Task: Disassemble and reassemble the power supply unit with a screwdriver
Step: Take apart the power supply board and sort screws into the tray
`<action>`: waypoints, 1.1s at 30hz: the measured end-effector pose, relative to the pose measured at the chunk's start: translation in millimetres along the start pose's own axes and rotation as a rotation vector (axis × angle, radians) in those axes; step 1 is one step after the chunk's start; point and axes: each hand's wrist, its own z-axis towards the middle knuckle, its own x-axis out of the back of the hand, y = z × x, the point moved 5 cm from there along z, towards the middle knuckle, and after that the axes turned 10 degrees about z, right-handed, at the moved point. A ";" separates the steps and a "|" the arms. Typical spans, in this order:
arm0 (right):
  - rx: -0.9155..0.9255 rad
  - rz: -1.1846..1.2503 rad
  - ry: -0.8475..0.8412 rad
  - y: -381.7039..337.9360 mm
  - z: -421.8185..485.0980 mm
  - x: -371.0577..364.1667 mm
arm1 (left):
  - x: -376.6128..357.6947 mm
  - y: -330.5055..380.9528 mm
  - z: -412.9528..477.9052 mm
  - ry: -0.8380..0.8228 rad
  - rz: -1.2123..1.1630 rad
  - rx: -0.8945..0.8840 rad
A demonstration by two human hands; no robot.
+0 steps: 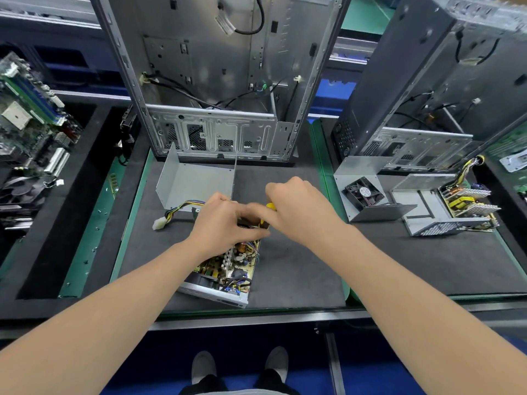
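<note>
r hand (299, 206) grips yellow screwdriver (271, 206), metal psu (228, 269) open

The flat foam work mat (285, 266) is dark grey, edged by a narrow green border strip (320, 166). The folded sheet-metal cover (194, 186) is plain silver-grey. The plastic-handled screwdriver (270, 207) is bright yellow and black. The rectangular circuit board (211, 266) is mustard yellow. The thin wire bundle (182, 207) is yellow, black and blue, with a white plastic connector (158, 223). The boxy silver metal housing (439, 229) has a dotted perforation pattern.
</note>
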 end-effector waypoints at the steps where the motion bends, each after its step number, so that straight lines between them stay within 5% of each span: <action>1: -0.031 -0.009 0.035 -0.3 0.1 -1.7 | 0.0 0.1 0.1 0.008 0.007 0.006; 6: -0.007 -0.087 0.099 -5.3 -6.8 1.1 | 0.3 -0.8 0.3 0.025 -0.002 0.013; 10: 0.266 0.044 -0.102 -7.2 -14.1 6.8 | 2.0 2.2 0.1 0.008 -0.038 -0.004; 17: -0.091 -0.092 0.077 -5.1 -3.8 1.3 | -3.2 -2.9 0.6 -0.021 0.043 0.032; 21: 0.003 -0.049 0.049 -4.5 -6.9 4.9 | -1.5 -1.0 0.9 0.029 -0.027 0.001; 24: 0.199 0.053 -0.169 -4.6 -13.2 4.5 | 1.5 2.2 -0.1 0.045 -0.016 -0.019; 33: -0.085 -0.097 0.047 -2.5 -5.9 2.0 | 4.4 3.9 -0.1 -0.001 0.021 0.007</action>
